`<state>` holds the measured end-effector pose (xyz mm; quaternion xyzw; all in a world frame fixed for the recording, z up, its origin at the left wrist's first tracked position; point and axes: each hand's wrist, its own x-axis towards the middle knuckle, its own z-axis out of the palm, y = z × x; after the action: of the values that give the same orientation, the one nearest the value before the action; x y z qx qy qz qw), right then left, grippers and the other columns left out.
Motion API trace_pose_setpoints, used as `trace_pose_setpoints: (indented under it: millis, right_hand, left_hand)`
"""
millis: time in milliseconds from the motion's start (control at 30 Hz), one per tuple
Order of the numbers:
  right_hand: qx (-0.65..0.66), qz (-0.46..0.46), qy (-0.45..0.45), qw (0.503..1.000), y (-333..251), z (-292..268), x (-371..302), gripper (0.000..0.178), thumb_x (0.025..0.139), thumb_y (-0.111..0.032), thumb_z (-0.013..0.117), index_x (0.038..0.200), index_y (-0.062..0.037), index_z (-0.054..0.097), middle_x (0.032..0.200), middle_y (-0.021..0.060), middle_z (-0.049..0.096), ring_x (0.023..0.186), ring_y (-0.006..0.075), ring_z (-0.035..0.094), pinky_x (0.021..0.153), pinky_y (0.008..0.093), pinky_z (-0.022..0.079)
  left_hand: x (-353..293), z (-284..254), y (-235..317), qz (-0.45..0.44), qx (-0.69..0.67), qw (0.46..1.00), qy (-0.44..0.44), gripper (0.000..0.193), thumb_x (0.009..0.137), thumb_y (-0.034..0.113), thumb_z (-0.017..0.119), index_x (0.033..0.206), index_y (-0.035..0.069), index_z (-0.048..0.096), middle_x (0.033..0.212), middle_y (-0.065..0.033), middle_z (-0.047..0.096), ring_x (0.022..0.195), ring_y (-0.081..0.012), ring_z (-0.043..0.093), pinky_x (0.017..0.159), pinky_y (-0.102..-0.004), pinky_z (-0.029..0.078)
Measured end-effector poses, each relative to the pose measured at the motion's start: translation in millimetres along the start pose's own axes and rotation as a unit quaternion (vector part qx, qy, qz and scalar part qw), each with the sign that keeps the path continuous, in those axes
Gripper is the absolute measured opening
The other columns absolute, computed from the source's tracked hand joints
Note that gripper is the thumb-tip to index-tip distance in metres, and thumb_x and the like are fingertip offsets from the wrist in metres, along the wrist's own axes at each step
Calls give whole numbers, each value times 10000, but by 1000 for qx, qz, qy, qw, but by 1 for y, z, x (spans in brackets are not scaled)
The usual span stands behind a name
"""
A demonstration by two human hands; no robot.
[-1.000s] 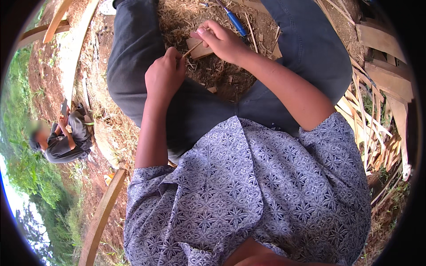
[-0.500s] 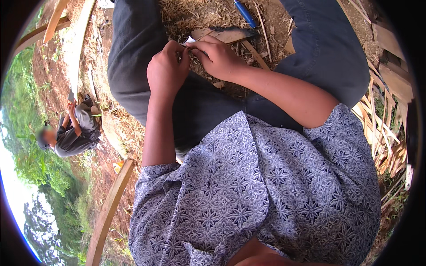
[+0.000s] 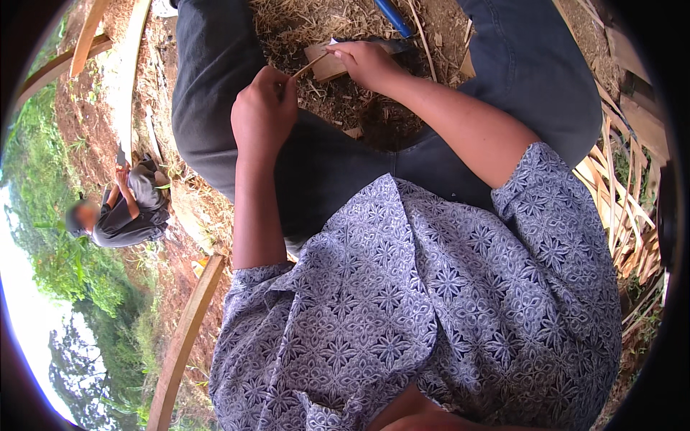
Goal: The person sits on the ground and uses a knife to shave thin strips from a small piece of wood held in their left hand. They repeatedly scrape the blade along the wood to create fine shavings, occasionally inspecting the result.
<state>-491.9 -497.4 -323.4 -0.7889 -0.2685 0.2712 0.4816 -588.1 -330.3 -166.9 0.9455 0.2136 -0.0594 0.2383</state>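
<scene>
A thin, tan stick-like piece (image 3: 309,67) spans the gap between my hands. My left hand (image 3: 263,111) is closed, with one end of the piece pinched at its thumb and forefinger. The fingertips of my right hand (image 3: 365,65) are closed at the far end, a bit higher and to the right. A small white scrap (image 3: 333,42) shows at the right fingertips; I cannot tell whether it is held. Under my right hand, a flat wood block (image 3: 329,68) lies on the ground, partly covered by that hand, with a dark piece (image 3: 395,46) beside it.
A blue tube-shaped object (image 3: 393,17) lies on the shavings between my legs. Split wood strips (image 3: 625,194) are heaped at the right. Curved planks (image 3: 185,341) stand at the left, where another person (image 3: 129,208) sits on the slope, holding something.
My hands have drawn apart: the right moved up and rightward, the left slightly down and leftward. The thin piece now shows between them, and less of the white scrap is visible.
</scene>
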Motion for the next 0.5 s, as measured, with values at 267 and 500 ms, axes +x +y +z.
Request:
trace_pose_setpoints:
  millis: [267,500]
  right_hand:
    - [0,-20,-9,1000,-13,9,-5,284,999,-210,572,1222,-108,713,1071,183,725,995,372,692,879,459,547]
    - [66,-85,-58,993,-64,6,-20,326,1029,-196,566,1330,-114,660,1142,200,707,1071,362,685,916,436,531]
  left_hand:
    - [-2,-7,4,-26,2,999,-22,163,912,202,716,867,52,670,790,-152,707,767,-363,705,670,-446,531]
    - [1,-8,-6,-15,14,1000,4,135,891,215,723,851,92,685,745,-119,714,725,-326,712,631,-423,544]
